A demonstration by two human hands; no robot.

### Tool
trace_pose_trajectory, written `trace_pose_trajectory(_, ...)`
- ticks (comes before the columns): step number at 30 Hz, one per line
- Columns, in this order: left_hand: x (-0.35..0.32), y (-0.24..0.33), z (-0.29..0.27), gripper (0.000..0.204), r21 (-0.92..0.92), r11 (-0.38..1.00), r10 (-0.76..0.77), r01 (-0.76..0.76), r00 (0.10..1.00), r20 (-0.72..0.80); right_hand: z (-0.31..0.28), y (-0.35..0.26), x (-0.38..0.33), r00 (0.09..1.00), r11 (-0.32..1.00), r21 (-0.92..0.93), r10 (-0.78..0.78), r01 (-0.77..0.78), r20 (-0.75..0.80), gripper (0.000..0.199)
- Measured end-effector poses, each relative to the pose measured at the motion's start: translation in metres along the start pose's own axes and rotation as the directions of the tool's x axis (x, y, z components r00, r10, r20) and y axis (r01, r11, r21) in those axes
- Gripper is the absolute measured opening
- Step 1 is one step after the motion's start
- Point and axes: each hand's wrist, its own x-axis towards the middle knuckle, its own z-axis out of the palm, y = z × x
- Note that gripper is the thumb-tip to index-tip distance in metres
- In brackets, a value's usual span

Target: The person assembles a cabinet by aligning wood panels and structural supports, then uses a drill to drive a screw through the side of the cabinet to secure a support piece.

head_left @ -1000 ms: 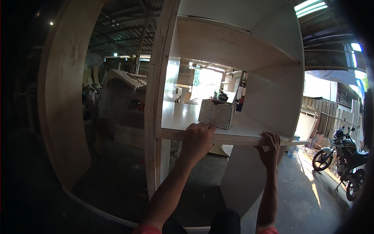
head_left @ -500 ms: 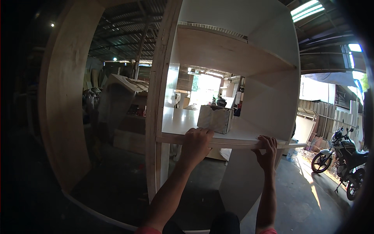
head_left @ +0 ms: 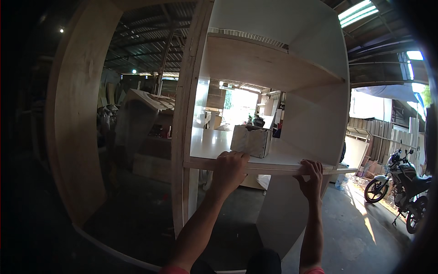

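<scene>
A thin pale wooden strip point(head_left: 273, 168) runs along the front edge of a white shelf point(head_left: 207, 142) inside a tall open cabinet. Its right end sticks out past the cabinet's side panel. My left hand point(head_left: 231, 168) is closed over this strip near the middle of the shelf, fingers curled on top. Farther right, my right hand point(head_left: 311, 175) grips the same strip, fingertips above and thumb at its front and underside. Just behind my left hand, a worn, open-topped box point(head_left: 250, 140) stands on the shelf.
An upper wooden shelf point(head_left: 260, 59) spans the cabinet overhead. To the left rises a bare wooden panel point(head_left: 75, 105) beside a wooden upright point(head_left: 181, 118). A motorcycle point(head_left: 399, 187) is parked at the right, near a corrugated wall. A plastic bottle point(head_left: 340, 181) sits behind the cabinet's right side.
</scene>
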Motion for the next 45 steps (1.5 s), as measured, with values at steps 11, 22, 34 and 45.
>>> trace_pose_trajectory(11,-0.0002,0.0001,0.0005,0.045,0.01,1.0,0.004,-0.004,1.0,-0.011,0.0002,0.0018,0.0001,1.0,1.0,0.001,-0.018,0.018,-0.006,0.058)
trace_pose_trajectory(22,0.0005,0.0003,-0.0003,0.045,0.012,1.0,-0.01,0.01,1.0,-0.005,-0.002,0.0,0.0008,1.0,1.0,0.01,-0.01,0.01,-0.017,0.057)
trace_pose_trajectory(34,-0.0004,0.0,0.0009,0.047,-0.023,1.0,-0.014,0.013,1.0,-0.026,-0.0046,-0.0022,0.0013,1.0,1.0,0.022,-0.007,0.007,-0.025,0.056)
trace_pose_trajectory(45,0.0018,0.0011,0.0,0.044,-0.014,1.0,-0.018,0.018,1.0,0.0,-0.0024,0.0019,0.0007,0.999,0.999,0.029,-0.019,0.02,-0.029,0.056)
